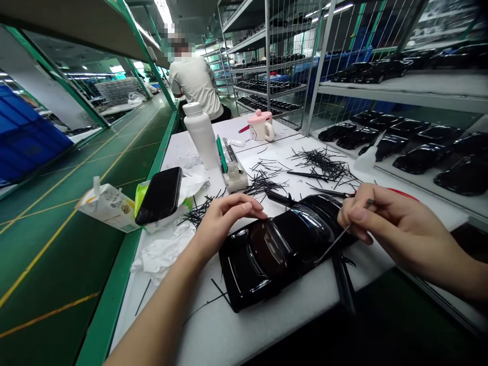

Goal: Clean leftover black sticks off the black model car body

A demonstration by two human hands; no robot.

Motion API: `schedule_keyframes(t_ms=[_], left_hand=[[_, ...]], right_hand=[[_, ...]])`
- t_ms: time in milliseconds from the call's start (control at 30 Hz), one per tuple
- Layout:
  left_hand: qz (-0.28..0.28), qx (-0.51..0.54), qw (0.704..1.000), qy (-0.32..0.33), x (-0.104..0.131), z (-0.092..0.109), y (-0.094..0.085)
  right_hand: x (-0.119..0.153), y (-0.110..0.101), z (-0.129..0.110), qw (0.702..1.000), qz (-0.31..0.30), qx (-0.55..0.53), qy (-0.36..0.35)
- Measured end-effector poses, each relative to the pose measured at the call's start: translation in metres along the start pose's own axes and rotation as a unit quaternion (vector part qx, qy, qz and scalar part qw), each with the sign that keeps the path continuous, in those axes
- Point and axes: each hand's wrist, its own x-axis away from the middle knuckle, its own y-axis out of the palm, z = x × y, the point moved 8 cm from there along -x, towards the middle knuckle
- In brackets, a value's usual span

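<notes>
White workbench (290, 310) strewn with black strips (324, 162), factory shelving behind, left hand (224, 216) steadying black car shell (278, 246), right hand (385, 223) pinching thin tool (339, 239)

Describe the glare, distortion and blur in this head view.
Head view: ceiling lights glare white, and pale reflections streak the glossy black car body; wide-angle lens bends the shelf posts and green table edge; right hand and left hand look sharp; the co-worker's head is pixelated.

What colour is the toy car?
The car body is glossy black, seen in the head view.
</notes>
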Motion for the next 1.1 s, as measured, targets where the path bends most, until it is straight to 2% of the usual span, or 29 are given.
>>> schedule_keyframes(t_ms=[200, 333, 567, 1100], left_hand=[[0.0, 0.001, 1.0, -0.003, -0.001, -0.001, 0.0], [-0.003, 0.002, 1.0, -0.004, -0.001, -0.002, 0.0], [-0.002, 0.006, 1.0, -0.004, 0.0, -0.002, 0.0], [0.004, 0.013, 1.0, -0.006, -0.001, -0.001, -0.001]], right_hand=[[0.005, 0.009, -0.014, 0.996, -0.014, 0.047, -0.071], [0.008, 0.016, -0.016, 0.991, -0.045, 0.057, -0.109], [0.013, 0.024, -0.026, 0.973, -0.077, 0.095, -0.193], [0.011, 0.032, -0.038, 0.951, -0.098, 0.139, -0.258]])
